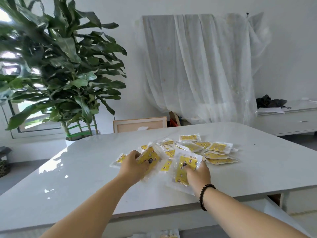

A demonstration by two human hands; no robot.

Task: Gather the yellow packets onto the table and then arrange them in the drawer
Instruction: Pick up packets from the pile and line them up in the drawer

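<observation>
Several yellow packets in clear wrappers lie in a loose pile on the glossy white table. My left hand grips a tilted stack of packets at the pile's left side, thumb on top. My right hand grips another stack of packets at the pile's near side, thumb pressed on the yellow face. One packet lies flat just left of my left hand. More packets show below the table's front edge, partly cut off by the frame.
A tall leafy plant in a white pot stands behind the table's left corner. A wooden frame leans behind the table. A white sheet drapes furniture at the back. A low white cabinet stands at right.
</observation>
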